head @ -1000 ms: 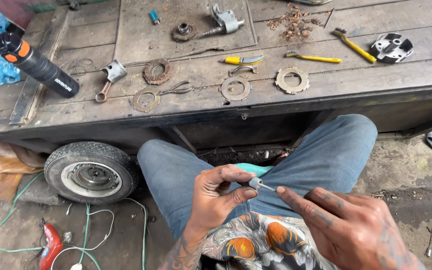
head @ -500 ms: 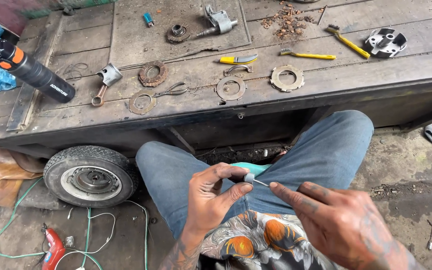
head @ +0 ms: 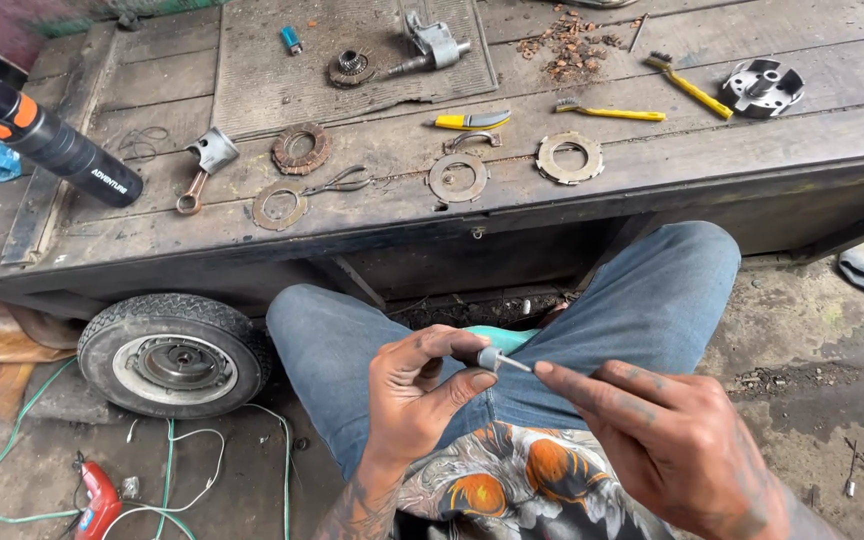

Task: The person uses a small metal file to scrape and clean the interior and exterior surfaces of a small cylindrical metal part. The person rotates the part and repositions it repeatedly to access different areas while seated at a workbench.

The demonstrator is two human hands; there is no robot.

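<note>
Over the lap, below the wooden cart (head: 652, 180), the left hand (head: 417, 400) keeps thumb and forefinger pinched on a teal-handled screwdriver (head: 497, 345). The right hand (head: 672, 445) has slid closer, its forefinger now touching the thin shaft's tip, other fingers loosely curled.

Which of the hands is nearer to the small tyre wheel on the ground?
Left. The left hand is just right of the wheel, above the knee; the right hand is farther right, beyond it.

Knees (head: 652, 290) flank hands (head: 422, 395); cart (head: 592, 215) blocks ahead.
</note>
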